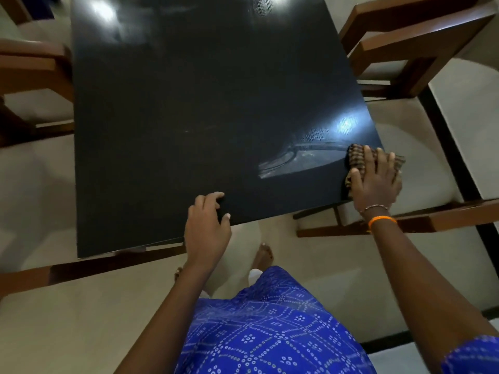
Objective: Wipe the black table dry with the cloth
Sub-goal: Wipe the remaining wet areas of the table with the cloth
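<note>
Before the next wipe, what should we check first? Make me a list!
1. Cloth under the right hand: ok, the palm presses it flat at the table's right corner.
2. Cloth fully on the table: not ok, part hangs past the right edge.
3. Left hand bracing: ok, fingers rest on the near edge.
4. Wet streaks left to wipe: not ok, shiny marks sit just left of the cloth.
5. Path clear: ok, nothing stands on the tabletop.
6. Far end dry: cannot tell, glare hides it.
</note>
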Demonstrator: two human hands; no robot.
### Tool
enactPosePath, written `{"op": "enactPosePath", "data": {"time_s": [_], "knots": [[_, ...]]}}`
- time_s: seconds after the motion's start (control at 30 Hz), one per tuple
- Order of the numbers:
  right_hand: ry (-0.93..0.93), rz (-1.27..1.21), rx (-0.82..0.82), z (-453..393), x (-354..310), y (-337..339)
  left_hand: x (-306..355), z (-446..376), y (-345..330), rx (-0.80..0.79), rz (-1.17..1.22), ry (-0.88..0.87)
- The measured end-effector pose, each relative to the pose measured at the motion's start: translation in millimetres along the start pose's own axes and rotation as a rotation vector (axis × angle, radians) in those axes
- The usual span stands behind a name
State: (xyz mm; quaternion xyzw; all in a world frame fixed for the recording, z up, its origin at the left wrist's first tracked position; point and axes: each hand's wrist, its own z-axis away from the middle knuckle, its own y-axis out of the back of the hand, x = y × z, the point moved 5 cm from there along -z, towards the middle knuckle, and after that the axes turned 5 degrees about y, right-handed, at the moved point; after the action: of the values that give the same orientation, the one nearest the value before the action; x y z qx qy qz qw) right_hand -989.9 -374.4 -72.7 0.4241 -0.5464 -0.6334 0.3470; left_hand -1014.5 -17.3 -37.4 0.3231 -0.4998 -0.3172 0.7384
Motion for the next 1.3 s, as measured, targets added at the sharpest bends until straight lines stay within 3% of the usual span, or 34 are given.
{"op": "enactPosePath", "data": {"time_s": [0.07,0.13,0.33,0.43,0.53,0.63,0.87,0.97,1.13,1.3], "knots": [[-0.059,0.012,0.013,9,-31,-10,-2,-1,1,0.033,0.006,0.026],[0.039,0.014,-0.027,21,-78,-22,-3,-2,1,0.058,0.000,0.047],[0.796,-0.071,-0.246,85,-246,-54,-16,1,14,0.161,0.039,0.155],[1.021,-0.061,-0.310,89,-272,-59,-20,5,19,0.173,0.053,0.181],[1.103,-0.048,-0.279,71,-257,-56,-9,6,14,0.139,0.048,0.150],[0.975,-0.051,-0.221,41,-214,-46,10,3,4,0.088,0.052,0.076],[0.416,-0.012,-0.074,-49,-56,-11,25,-14,-9,0.047,0.026,0.015],[0.154,-0.010,-0.047,-61,-30,-8,21,-27,-4,0.051,0.069,0.026],[-0.083,-0.065,-0.004,-48,-89,-20,10,-51,11,0.040,0.163,0.078],[0.176,-0.069,-0.101,-33,-220,-42,-10,-77,38,0.100,0.195,0.117]]}}
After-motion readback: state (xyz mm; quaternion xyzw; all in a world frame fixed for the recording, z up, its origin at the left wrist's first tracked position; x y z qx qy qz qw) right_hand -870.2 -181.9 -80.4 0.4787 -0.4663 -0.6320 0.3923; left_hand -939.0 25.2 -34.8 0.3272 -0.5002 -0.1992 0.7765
